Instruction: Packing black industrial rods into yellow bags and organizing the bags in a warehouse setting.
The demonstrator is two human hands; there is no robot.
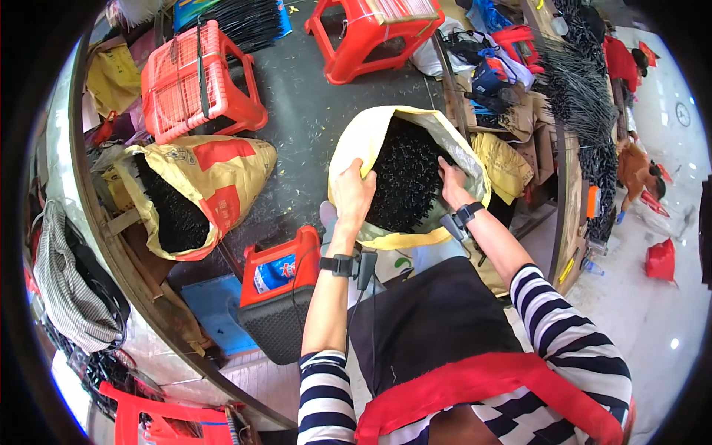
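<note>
A yellow woven sack (350, 142) with a whitish inside stands upright and gaping in front of me. It is packed with thin black strips (404, 174), their ends facing up. My left hand (354, 191) is closed on the sack's left rim, thumb toward the mouth. Inside the mouth on the right, my right hand (454, 184) has its fingers curled at the edge of the black strips, against the pale lining. Those fingertips are partly hidden, so what they grip is unclear. Both wrists wear black straps with small devices.
A second yellow-and-red sack (237, 174) of black pieces lies tilted at left. Red plastic stools (189, 81) stand beyond it, another red stool (371, 33) at the far side. A red-and-black container (278, 285) is beside my left forearm. Long black strands (575, 89) hang at right.
</note>
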